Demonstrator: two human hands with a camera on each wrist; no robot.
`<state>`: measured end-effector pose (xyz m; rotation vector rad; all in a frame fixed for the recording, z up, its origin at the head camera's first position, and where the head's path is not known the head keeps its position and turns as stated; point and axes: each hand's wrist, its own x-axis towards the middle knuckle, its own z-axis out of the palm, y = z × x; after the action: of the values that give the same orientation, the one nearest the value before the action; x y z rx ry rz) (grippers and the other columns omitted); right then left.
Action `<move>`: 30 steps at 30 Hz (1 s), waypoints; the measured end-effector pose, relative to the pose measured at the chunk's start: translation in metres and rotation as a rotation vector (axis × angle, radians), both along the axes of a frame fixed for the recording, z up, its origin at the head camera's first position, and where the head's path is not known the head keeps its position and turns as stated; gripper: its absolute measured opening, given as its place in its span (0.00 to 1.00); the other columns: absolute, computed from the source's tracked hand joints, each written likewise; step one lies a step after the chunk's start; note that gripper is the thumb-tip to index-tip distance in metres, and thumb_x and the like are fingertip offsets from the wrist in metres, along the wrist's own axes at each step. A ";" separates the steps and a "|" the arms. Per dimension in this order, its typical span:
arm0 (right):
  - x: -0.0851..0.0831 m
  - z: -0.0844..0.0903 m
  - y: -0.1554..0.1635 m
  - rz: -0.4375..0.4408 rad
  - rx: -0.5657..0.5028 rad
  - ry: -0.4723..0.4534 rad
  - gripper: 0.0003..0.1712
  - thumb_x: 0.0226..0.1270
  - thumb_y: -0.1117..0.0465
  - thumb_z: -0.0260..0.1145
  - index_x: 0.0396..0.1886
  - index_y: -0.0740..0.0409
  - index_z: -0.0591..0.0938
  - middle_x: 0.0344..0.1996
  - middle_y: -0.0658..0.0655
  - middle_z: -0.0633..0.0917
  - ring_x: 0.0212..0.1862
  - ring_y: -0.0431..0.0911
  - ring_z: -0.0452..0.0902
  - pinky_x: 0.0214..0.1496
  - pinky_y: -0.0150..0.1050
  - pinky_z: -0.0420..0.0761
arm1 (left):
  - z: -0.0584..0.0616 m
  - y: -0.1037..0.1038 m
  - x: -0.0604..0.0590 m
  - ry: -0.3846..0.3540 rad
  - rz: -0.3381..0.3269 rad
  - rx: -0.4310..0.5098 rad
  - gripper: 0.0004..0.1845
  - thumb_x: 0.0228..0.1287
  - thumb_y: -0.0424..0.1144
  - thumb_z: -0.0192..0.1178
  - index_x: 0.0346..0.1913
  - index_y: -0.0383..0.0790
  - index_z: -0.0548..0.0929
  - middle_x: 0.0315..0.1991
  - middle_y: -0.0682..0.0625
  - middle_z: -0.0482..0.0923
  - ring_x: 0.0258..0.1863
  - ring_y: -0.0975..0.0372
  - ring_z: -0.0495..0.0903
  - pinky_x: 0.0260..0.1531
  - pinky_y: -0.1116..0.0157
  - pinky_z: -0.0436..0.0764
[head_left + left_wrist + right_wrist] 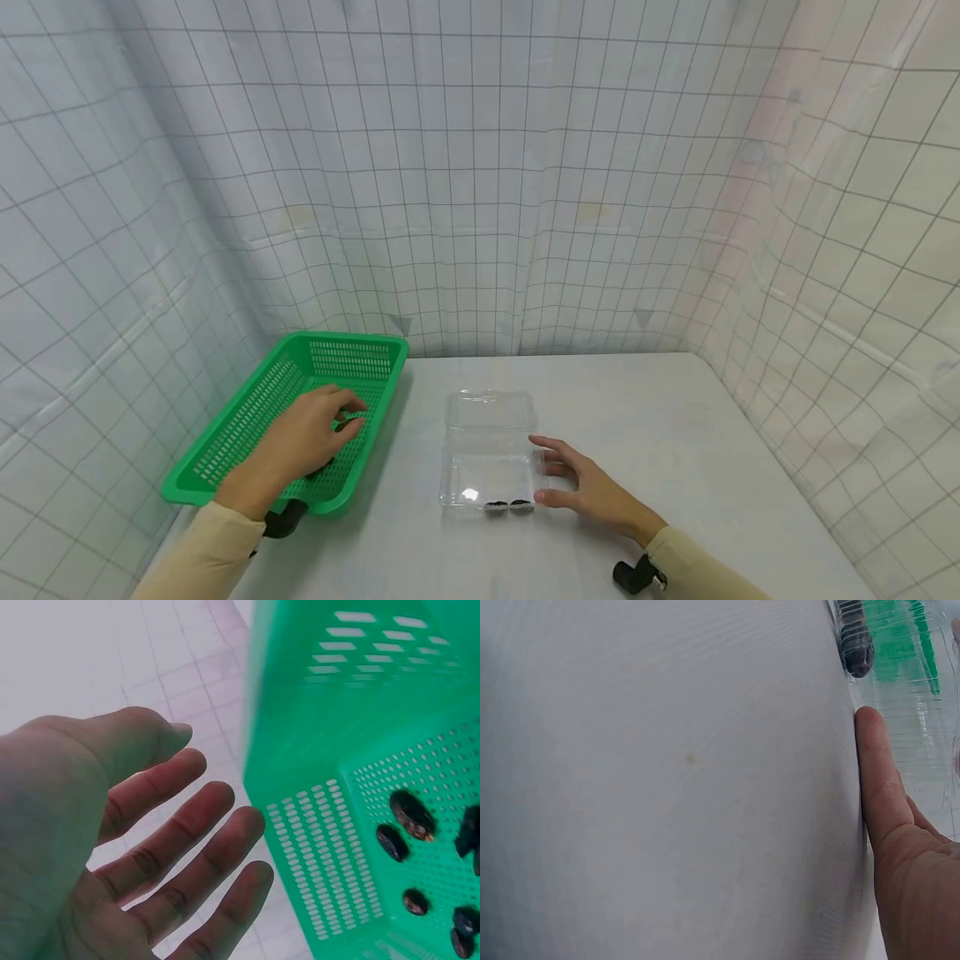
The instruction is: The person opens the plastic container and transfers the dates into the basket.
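My left hand point(311, 429) is over the green basket point(396, 367), thumb and fingers apart with nothing held, as the left wrist view shows. On the basket floor lie several dark, wrinkled, date-like dried fruits point(412, 814). My right hand point(585, 487) is at the right side of a clear plastic clamshell box point(491, 479), fingers and thumb spread along its edge. The box stands with its lid point(491, 410) folded back, away from me. Two of the dark fruits point(497, 507) lie side by side in its front right corner.
A white table point(630, 408) carries the basket on the left and the box near the middle. White gridded curtains point(480, 167) hang behind and on both sides. The basket's raised rim stands between the left hand and the box.
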<state>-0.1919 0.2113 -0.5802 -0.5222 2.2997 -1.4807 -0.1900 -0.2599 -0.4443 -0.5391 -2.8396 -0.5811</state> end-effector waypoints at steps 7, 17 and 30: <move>0.000 -0.001 0.000 -0.005 0.000 -0.001 0.50 0.82 0.46 0.80 0.95 0.33 0.65 0.88 0.62 0.72 0.86 0.62 0.74 0.86 0.67 0.76 | 0.005 0.020 0.005 -0.016 -0.034 -0.003 0.07 0.79 0.36 0.76 0.54 0.44 0.95 0.54 0.47 0.92 0.44 0.57 0.92 0.39 0.58 0.91; 0.000 0.000 -0.002 -0.005 -0.005 0.000 0.50 0.82 0.46 0.80 0.95 0.33 0.65 0.88 0.62 0.72 0.86 0.62 0.75 0.86 0.67 0.76 | 0.004 0.054 0.005 -0.009 -0.139 -0.004 0.08 0.78 0.39 0.78 0.55 0.48 0.94 0.54 0.52 0.92 0.49 0.55 0.92 0.46 0.58 0.93; 0.000 0.003 -0.003 -0.017 0.007 -0.017 0.50 0.81 0.46 0.80 0.94 0.30 0.66 0.88 0.62 0.72 0.86 0.62 0.74 0.87 0.70 0.74 | -0.004 0.110 -0.007 -0.132 -0.338 -0.090 0.14 0.77 0.42 0.80 0.60 0.47 0.94 0.54 0.53 0.91 0.55 0.55 0.91 0.58 0.54 0.93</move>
<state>-0.1917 0.2082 -0.5776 -0.4877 2.3005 -1.4791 -0.1965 -0.1502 -0.4481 -1.0465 -2.9274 -0.5631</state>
